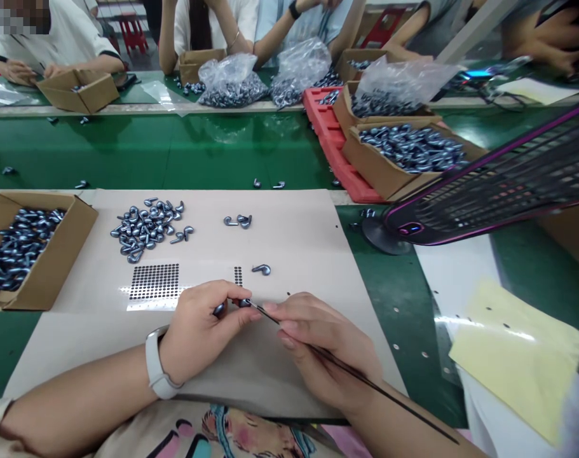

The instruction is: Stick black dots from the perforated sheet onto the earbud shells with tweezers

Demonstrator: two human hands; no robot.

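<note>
My left hand [206, 331], with a pale watch band at the wrist, pinches a glossy blue-grey earbud shell [244, 303] between thumb and index finger. Another shiny part [218, 310] shows in the curl of the same hand; whether it is a second shell I cannot tell. Long dark tweezers [339, 363] lie in my right hand [327, 346], gripped like a pen, their tip at the pinched shell. Just beyond my fingers rests a single shell [261, 270]. A clear sheet with rows of black dots [154, 282] lies left of it, partly behind my left hand.
A heap of shells [149, 226] and a small group [238, 221] sit on the beige mat [289, 216]. Cardboard boxes of shells stand left [65, 254] and back right [379, 168]. A black fan [461, 191] leans in from the right, above yellow paper [518, 362]. People sit opposite.
</note>
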